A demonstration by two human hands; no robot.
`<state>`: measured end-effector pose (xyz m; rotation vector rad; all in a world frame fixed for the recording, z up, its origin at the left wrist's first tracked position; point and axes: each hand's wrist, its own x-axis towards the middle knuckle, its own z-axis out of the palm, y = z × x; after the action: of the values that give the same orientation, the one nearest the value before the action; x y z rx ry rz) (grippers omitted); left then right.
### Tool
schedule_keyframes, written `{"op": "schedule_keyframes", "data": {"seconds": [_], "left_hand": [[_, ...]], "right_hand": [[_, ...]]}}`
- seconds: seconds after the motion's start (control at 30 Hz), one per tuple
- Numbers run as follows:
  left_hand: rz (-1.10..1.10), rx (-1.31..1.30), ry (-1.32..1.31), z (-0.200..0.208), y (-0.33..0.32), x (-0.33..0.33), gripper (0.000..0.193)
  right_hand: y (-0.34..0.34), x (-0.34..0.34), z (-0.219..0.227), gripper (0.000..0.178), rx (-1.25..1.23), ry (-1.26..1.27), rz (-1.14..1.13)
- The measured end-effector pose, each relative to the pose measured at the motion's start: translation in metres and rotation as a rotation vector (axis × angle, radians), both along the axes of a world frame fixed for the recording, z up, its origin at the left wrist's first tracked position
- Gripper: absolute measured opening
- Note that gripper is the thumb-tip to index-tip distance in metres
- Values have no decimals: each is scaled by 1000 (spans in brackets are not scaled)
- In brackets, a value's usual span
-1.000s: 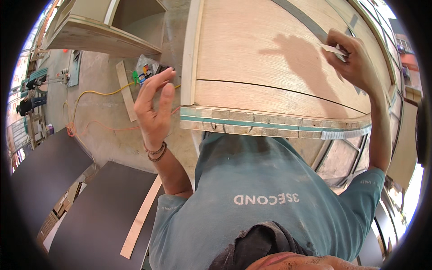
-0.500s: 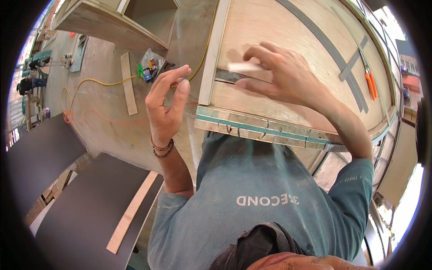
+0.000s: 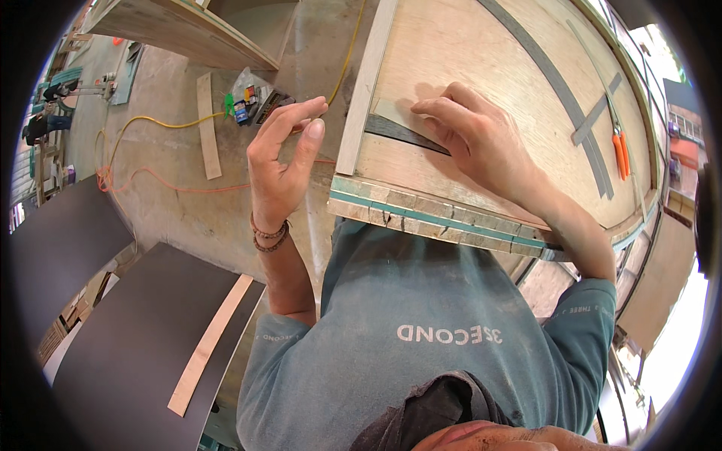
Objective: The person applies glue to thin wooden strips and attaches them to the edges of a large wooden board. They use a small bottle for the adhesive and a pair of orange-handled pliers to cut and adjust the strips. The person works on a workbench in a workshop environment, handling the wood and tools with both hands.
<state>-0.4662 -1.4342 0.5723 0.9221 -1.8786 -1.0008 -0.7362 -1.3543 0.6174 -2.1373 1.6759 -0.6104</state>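
Observation:
My left hand is raised in the air left of the workpiece, fingers stretched out and thumb apart, holding nothing. Over a pale plywood panel with a framed edge, my right hand has its fingers curled in. What they pinch, if anything, is hidden behind them. Close to those fingertips lies a dark grey strip, which runs under the hand from the panel's left rail. A long grey strip crosses the panel further right, with a short grey strip lying across it.
An orange-handled cutting tool lies at the panel's right. On the floor are a wood slat, a yellow hose and a pile of small items. Dark boards stand lower left, one carrying a pale strip. An open cabinet stands far left.
My right hand's fingers have curled in closer together, and the pale piece seen between them earlier no longer shows clearly. My left hand stays raised, barely moved. The view has shifted slightly.

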Motion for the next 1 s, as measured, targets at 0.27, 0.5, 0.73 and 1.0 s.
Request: {"op": "schedule_keyframes", "data": {"seconds": [0.27,0.5,0.73,1.0], "left_hand": [[-26,76,-58,3,0,-7,25],[-29,64,-82,3,0,-8,26],[-19,23,-40,-2,0,-12,25],[-19,39,-24,-2,2,-11,26]], "right_hand": [[1,1,2,18,-5,119,-64],[3,5,-1,13,70,-26,-46],[3,8,-4,13,101,-38,-34],[8,15,1,13,40,-61,-77]]}}
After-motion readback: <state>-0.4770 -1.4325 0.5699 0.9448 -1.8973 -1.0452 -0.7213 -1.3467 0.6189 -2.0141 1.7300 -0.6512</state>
